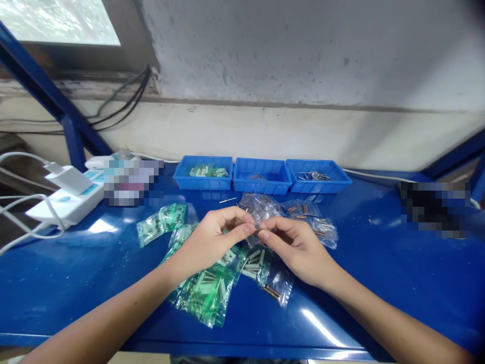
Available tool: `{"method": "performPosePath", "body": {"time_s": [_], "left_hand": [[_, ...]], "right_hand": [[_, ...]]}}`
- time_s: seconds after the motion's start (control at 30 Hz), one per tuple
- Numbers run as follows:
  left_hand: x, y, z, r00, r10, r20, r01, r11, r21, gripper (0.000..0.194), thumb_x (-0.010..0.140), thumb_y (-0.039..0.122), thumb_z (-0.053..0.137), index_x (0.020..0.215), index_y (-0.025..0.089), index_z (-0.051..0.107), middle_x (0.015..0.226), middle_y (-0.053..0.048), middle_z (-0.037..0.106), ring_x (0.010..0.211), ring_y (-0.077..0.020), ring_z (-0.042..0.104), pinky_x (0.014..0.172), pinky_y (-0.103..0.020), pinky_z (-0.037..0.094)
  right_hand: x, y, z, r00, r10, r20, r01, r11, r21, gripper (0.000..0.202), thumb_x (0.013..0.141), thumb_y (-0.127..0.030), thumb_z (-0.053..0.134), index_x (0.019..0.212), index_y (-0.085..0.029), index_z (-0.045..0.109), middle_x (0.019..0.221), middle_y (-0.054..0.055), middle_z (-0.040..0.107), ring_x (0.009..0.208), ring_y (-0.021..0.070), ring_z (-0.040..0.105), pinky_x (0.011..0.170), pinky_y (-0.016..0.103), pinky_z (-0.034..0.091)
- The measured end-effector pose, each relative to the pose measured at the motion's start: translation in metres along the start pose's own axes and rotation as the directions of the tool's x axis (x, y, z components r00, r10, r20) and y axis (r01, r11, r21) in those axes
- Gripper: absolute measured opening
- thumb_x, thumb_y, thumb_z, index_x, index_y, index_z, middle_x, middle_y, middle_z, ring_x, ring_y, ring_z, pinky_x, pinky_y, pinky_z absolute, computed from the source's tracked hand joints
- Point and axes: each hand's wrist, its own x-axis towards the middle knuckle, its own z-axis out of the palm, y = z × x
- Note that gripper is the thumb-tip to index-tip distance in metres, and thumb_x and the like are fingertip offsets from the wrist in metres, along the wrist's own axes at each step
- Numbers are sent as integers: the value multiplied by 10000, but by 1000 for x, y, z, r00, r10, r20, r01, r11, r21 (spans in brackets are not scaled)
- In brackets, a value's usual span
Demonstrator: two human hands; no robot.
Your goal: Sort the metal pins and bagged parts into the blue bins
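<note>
My left hand and my right hand meet over the middle of the table, thumbs and fingertips pinched on a small clear plastic bag. The fingers hide part of it, and its outline merges with the bags behind. Below and left of the hands lies a pile of green-tinted bags holding white strips and metal pins. A clear bag with copper-coloured pins lies under my right hand. More clear bags with similar pins are beyond it.
Three blue bins stand along the back: a left bin with green bags, a middle bin with a little clear plastic, and a right bin with metal pins. One loose pin lies nearby. A white power strip with cables sits left.
</note>
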Motion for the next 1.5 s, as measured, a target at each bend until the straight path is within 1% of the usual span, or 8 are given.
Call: {"method": "performPosePath", "body": {"time_s": [0.23,0.4,0.67,0.8,0.93,1.13,1.33,1.5], "left_hand": [[3,0,-3,990,42,-136,-28,995,97,134,862,276,559,808,174,628,763,-13,630,695,-139,558,634,-268,435],[0,-2,1,962,238,-135,-176,916,361,130,880,212,522,783,171,597,743,-13,605,708,-146,553,647,-280,429],[-3,-6,7,860,510,-30,-400,709,581,69,853,162,574,909,173,613,864,-35,611,832,-167,533,799,-337,425],[-3,-6,7,913,403,-57,-311,781,542,270,837,260,615,1099,216,562,1074,-61,545,1029,-213,490,886,-370,408],[-3,-6,5,975,153,-161,-101,951,292,375,880,368,540,1220,232,458,1130,-69,513,1007,-204,510,854,-353,430],[1,-5,1,966,-258,-10,246,933,-263,420,909,539,384,1096,196,538,785,-11,546,584,-109,506,556,-268,420],[3,-5,2,965,-232,121,261,881,-395,257,819,275,628,1053,177,589,761,3,568,684,-114,531,623,-246,424],[4,-5,0,983,-178,51,184,906,-382,232,833,215,603,1060,173,616,858,-14,590,762,-114,517,680,-246,409]], "right_hand": [[-1,4,3,996,33,-87,-34,999,-5,140,828,-304,552,886,-186,601,632,-30,535,557,99,492,520,239,400],[-4,-4,2,992,120,-40,-120,993,15,228,846,-321,531,1039,-200,547,481,-83,484,423,94,482,430,219,363],[2,1,3,991,104,-78,-86,973,213,154,798,-313,604,737,-179,559,639,-12,613,571,93,564,542,225,450],[5,11,3,972,103,-210,-55,973,224,160,770,-246,621,773,-200,468,658,-35,562,579,95,546,532,225,434],[-1,13,4,946,-102,-306,96,995,-33,211,787,-150,569,920,-226,424,767,-21,572,685,118,577,640,261,470],[-8,9,3,874,-472,-113,376,806,-458,380,792,-32,521,1126,-205,460,868,15,616,784,123,606,719,259,487],[-6,7,-2,801,-596,-51,494,706,-508,217,788,10,517,886,-172,583,892,50,615,856,139,595,739,275,492],[-4,10,-5,833,-546,-88,422,730,-538,248,787,-2,472,902,-156,629,961,86,534,861,159,562,713,307,482]]}}
